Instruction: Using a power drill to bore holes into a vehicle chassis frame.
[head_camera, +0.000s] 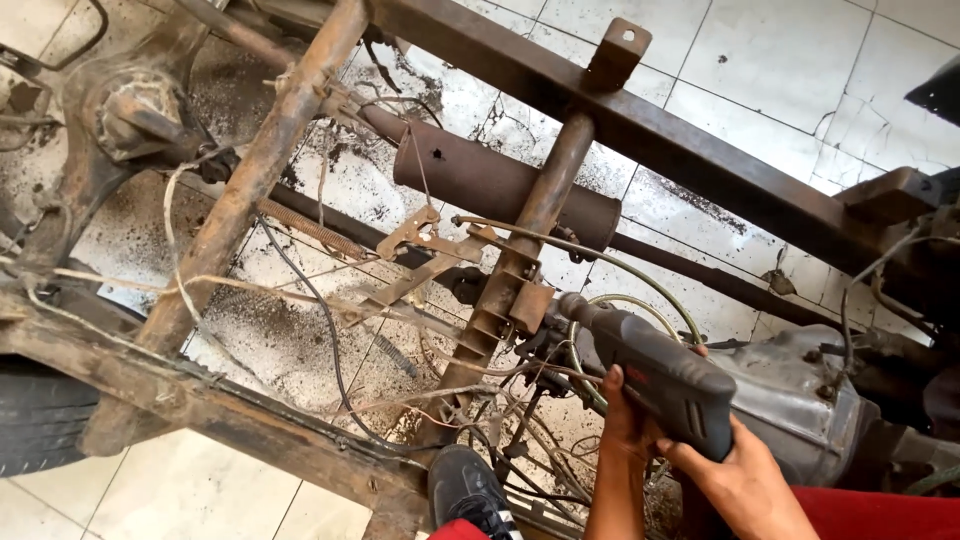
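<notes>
I hold a dark grey power drill (655, 375) with both hands. My right hand (740, 480) wraps the rear handle at the lower right. My left hand (622, 415) grips the drill body from below, just left of it. The drill's nose (575, 308) points up and left at a rusty bracket (530, 300) on a rusty cross member (520, 270) of a bare vehicle frame. My black shoe (470, 492) rests on the lower frame rail (230, 415).
A rusty exhaust cylinder (490, 185) lies behind the cross member. Loose cables and wires (520, 420) tangle under the drill. A grey gearbox housing (800, 400) sits at right, a tyre (40, 415) at far left. White tiled floor (780, 70) is stained with black grime.
</notes>
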